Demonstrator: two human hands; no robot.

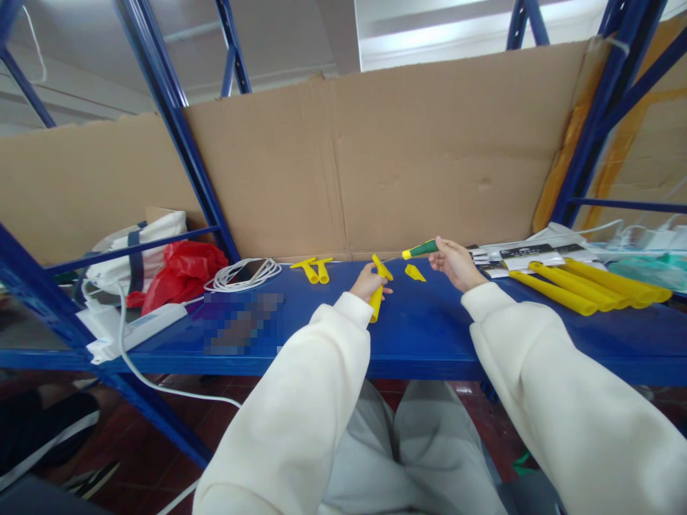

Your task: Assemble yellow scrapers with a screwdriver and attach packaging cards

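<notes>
My left hand (367, 282) is closed around a yellow T-shaped handle (376, 306), held upright over the blue shelf (429, 329). In my right hand (454, 262) is a screwdriver (421, 249) with a green and yellow grip, its shaft pointing left to the head of the yellow piece. Whether the tip touches it is too small to tell. Between my hands a small yellow piece (415, 272) lies on the shelf. Two more yellow T-shaped pieces (314, 271) lie side by side to the left of my left hand.
Several long yellow tubes (580, 288) and white packets (530, 255) lie at the right. At the left are a coiled white cable (244, 275), a red bag (187, 270) and a power strip (144, 325). Cardboard (429, 157) stands behind; a person's leg (48, 429) shows lower left.
</notes>
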